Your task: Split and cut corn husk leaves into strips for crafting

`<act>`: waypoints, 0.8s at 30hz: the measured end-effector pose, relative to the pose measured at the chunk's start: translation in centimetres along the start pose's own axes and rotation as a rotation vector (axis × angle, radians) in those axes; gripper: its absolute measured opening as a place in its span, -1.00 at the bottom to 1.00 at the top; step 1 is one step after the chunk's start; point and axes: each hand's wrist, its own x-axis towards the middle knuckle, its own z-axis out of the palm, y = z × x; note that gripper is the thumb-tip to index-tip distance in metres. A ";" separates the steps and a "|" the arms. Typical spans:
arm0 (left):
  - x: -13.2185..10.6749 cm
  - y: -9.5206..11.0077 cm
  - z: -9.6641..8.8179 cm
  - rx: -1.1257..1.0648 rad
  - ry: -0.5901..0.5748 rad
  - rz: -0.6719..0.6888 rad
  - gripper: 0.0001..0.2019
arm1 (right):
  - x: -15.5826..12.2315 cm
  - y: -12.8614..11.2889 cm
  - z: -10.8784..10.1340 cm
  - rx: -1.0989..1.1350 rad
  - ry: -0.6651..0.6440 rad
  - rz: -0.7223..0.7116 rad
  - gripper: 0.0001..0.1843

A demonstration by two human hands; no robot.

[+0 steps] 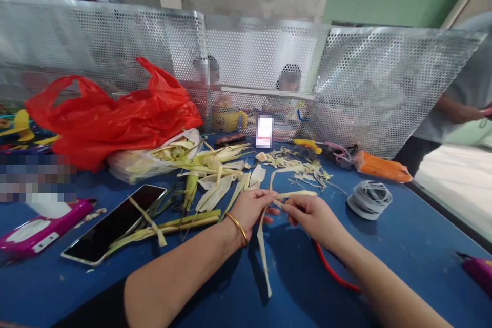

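A blue table (pixel 403 246) fills the lower frame. A perforated metal screen (pixel 384 77) stands along its far edge.

- Red plastic bag (pixel 115 118): crumpled, upper left of the table.
- Pile of corn husks (pixel 215 164): centre of the frame, just right of the bag, with loose scraps spreading right.
- Smartphone (pixel 115 223): face up, lower left, with one green husk lying across it.
- Left hand (pixel 251 208): centre of the frame, fingers closed in a pinch on a pale husk strip (pixel 263 251).
- Right hand (pixel 311 217): just right of the left hand, fingertips pinched on the same strip.
- Husk strip: held between both hands. One end hangs down to the table.
- Coil of white cord (pixel 369 199): right of the hands, apart from them.
- Red cable (pixel 330 269): passes under the right forearm.
- Gold bangle (pixel 238 225): on the left wrist.
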 end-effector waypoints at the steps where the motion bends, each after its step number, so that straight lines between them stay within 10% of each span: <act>1: 0.0 0.0 0.1 -0.012 0.004 -0.017 -0.92 | 0.1 0.2 0.2 0.019 0.008 0.025 -0.58; 16: -0.7 -0.6 0.5 0.029 -0.077 -0.062 -0.94 | 0.5 -0.1 1.1 0.342 0.331 0.043 -0.75; 24: -1.0 -0.7 0.7 0.040 -0.109 -0.039 -0.89 | 0.1 -0.3 1.6 0.863 0.148 0.331 -0.74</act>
